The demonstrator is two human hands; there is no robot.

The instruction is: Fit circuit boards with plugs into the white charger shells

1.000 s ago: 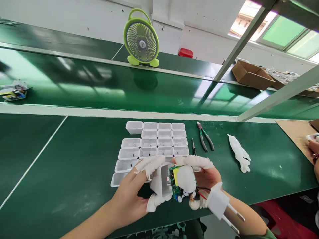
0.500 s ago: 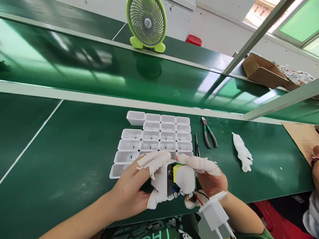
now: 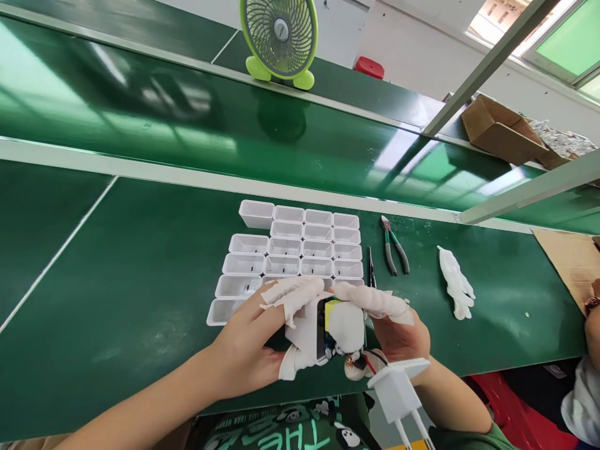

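The circuit is just on the near side of the boxes, between the two hands, with one end inside the mouth of a white case. The left hand grips the case, taped fingers over its top and thumb under it. The right hand grasps the circuit, taped fingers along its top edge and the thumb side below. A white lump and a yellow part show on the circuit. Red and black wires run from its lower end to a white plug, which hangs tilted in front of the right wrist, its two pins pointing down.

The boxes stand in rows on the green table, open side up, several with small dark marks inside; the hands cover part of the nearest rows. Just right of the boxes lies a slim dark tool, then pliers with their handles spread toward the person. Farther right of the boxes lie a white glove and cardboard, by another person's arm. Well beyond the boxes stands a green fan.
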